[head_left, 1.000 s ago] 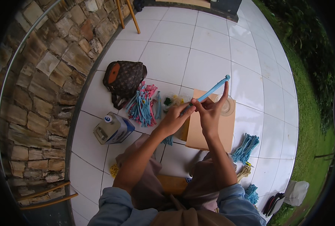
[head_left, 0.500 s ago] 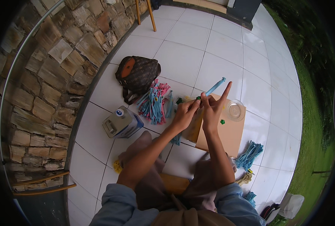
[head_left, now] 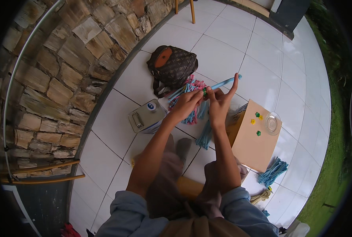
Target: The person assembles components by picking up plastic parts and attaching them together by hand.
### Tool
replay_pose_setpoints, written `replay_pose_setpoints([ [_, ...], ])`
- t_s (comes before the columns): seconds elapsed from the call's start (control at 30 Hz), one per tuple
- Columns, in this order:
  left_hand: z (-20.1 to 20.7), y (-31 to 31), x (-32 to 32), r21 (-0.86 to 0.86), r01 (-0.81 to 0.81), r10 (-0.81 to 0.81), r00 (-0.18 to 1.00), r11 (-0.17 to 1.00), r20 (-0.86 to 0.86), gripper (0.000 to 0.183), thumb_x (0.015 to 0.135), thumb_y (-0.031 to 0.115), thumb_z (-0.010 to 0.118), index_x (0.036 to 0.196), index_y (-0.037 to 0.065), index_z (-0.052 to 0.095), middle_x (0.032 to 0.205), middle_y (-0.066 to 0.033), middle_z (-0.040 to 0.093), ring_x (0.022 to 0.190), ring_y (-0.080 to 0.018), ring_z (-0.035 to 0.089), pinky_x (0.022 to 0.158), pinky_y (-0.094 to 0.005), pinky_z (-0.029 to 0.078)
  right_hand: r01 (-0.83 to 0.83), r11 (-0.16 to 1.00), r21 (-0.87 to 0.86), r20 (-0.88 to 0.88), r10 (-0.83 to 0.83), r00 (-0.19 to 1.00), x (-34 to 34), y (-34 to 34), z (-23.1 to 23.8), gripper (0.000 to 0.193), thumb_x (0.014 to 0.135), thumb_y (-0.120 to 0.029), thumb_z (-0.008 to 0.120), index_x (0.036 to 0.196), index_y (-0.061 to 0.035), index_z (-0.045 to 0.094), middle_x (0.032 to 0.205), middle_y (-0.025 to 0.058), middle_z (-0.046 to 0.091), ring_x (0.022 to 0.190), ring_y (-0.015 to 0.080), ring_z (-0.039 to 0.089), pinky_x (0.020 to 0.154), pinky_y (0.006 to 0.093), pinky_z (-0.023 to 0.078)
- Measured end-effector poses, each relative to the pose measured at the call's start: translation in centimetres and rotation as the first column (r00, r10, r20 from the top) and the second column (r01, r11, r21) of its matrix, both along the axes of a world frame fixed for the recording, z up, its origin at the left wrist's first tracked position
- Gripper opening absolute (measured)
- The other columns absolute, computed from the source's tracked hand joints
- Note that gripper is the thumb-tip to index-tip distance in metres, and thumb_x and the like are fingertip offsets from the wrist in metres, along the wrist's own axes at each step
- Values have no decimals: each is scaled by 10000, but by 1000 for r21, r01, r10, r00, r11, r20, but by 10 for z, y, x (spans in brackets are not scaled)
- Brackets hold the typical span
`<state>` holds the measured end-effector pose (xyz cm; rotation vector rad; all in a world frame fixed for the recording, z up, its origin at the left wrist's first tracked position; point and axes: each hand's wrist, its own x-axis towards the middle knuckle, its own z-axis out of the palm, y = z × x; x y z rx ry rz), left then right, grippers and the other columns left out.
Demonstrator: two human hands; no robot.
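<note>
Both my hands meet in front of me, above the floor. With bent fingers my right hand [head_left: 219, 108] grips a light-blue stick [head_left: 224, 82], its index finger pointing up alongside. The stick slants up to the right and has a small frilled tip. At its lower end my left hand [head_left: 187, 103] pinches a small green flower-shaped piece [head_left: 204, 91]. Fingers partly cover where piece and stick meet. Loose green flower pieces [head_left: 258, 133] and yellow ones [head_left: 253, 121] lie on a tan box top [head_left: 255, 152], beside a clear round dish [head_left: 272, 123].
A pile of pink and blue sticks [head_left: 192, 117] lies beyond my hands, near a brown backpack [head_left: 174, 67]. A metal can [head_left: 144, 116] stands to the left. More blue bundles [head_left: 275, 172] lie right of the box. A stone wall [head_left: 65, 71] borders the left side.
The view has shifted, so the surroundings sit further right. My hands keep hold of the stick and green piece. The stick now slants lower, and more flower pieces show on the box.
</note>
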<state>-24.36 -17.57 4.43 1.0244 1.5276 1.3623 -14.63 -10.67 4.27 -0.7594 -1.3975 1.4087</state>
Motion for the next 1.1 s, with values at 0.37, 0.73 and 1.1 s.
replay_pose_setpoints([
  [0.37,-12,-1,-27,432,-109,386,675,895,-628,317,737,21,628,990,16,436,848,-91,544,723,-191,537,686,-306,428,125,981,-151,520,-28,854,15,41,-37,533,864,-171,516,1297,-48,230,683,93,603,616,143,569,585,251,439],
  [0.73,-20,7,-24,377,-238,402,796,895,-452,233,813,52,542,1024,23,446,941,-119,527,820,-213,541,718,-312,427,-610,785,-104,-42,610,791,-8,7,-56,702,796,-399,596,1306,-22,296,1083,126,525,1073,191,456,946,311,320],
  [1.1,-152,-28,-54,-289,-350,315,935,891,-161,438,807,313,596,1050,-11,428,910,-122,571,725,-182,573,628,-257,469,-433,692,-578,62,566,822,-35,-64,-184,230,864,-182,492,976,19,482,676,48,537,572,144,539,541,262,428],
])
